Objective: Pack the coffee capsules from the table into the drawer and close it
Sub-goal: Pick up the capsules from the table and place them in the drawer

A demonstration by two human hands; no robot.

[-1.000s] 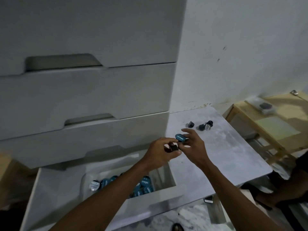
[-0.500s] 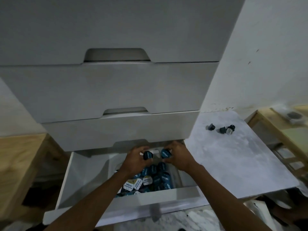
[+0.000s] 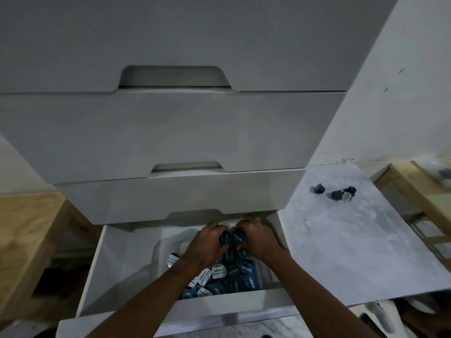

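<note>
**Both hands at the back of the open drawer**

Much here is hard to read. The light is dim, and my fingertips are tucked out of sight behind what I hold near the back of the open drawer (image 3: 219, 304). My left hand (image 3: 207, 243) has its fingers (image 3: 211, 226) curled round a blue-lidded capsule (image 3: 224, 239). My right hand (image 3: 259, 238) grasps a second capsule (image 3: 238, 237) that touches the first, and both lids face me.

My forearms cross the drawer's front wall and cover part of the heap of capsules (image 3: 235, 272). The heap lies in a white tub (image 3: 158, 250) inside the drawer, and I cannot tell how deep it goes. The tub's right wall is hidden behind my right wrist. Most lids are blue and a few are white, and their print is too blurred to read with certainty.

Right of the drawer, the pale marbled tabletop (image 3: 353, 240) carries three loose capsules (image 3: 336, 195) near its far edge, well apart from the drawer. Two of them seem to touch, and the third sits just beside them.

Above the drawer, the closed drawer fronts (image 3: 170, 132) overhang its back and shade it. Further right of the drawer, a wooden table (image 3: 412, 189) is cut off by the frame edge. It bears a clear bag (image 3: 436, 170) holding something dark that I cannot identify. Left of the drawer a wooden surface (image 3: 22, 228) is partly cut off.
</note>
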